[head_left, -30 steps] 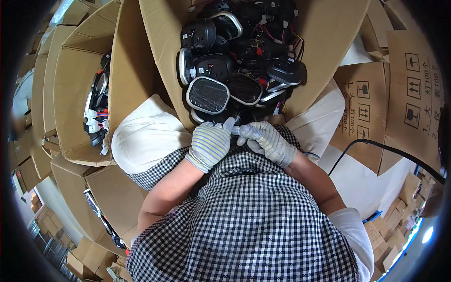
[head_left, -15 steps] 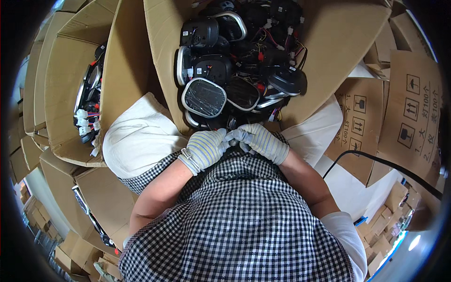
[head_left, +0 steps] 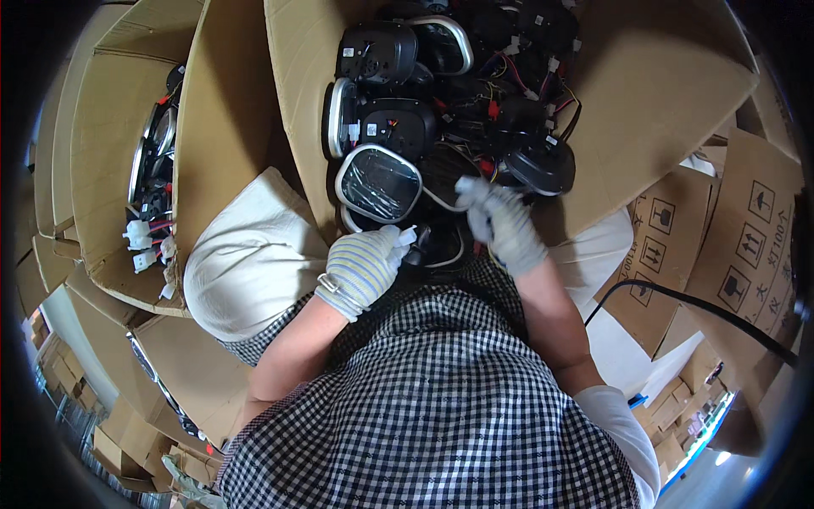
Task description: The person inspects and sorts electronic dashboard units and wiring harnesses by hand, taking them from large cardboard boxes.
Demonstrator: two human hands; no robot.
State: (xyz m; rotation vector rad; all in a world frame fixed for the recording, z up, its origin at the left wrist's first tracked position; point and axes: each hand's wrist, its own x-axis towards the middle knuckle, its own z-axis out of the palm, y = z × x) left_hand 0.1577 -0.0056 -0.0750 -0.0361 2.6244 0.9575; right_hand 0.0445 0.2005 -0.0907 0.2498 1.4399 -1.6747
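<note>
My left hand [head_left: 362, 266], in a striped knit glove, is in front of my lap with its fingers curled together. A small white piece [head_left: 407, 237] shows at its fingertips; whether it is a connector or a glove tip I cannot tell. Beside those fingertips lies a black instrument unit with a silver rim [head_left: 443, 244], partly hidden. My right hand [head_left: 506, 227], gloved too, hovers above the near right part of the pile, its fingers smeared by motion. Just beyond my left hand lies a film-covered display unit [head_left: 378, 183]. Behind it are several black housings [head_left: 397, 125] with wires and white plugs.
A large open carton [head_left: 657, 102] tilts toward me around the pile. Another carton [head_left: 225, 119] on the left holds more units and white connectors [head_left: 140, 236]. A black cable [head_left: 721, 312] arches at right, in front of printed cartons [head_left: 746, 229].
My hands were together at my lap and are now apart. The right hand has moved up and right toward the pile, uncovering the silver-rimmed unit; the left stays low. The view has shifted slightly.
</note>
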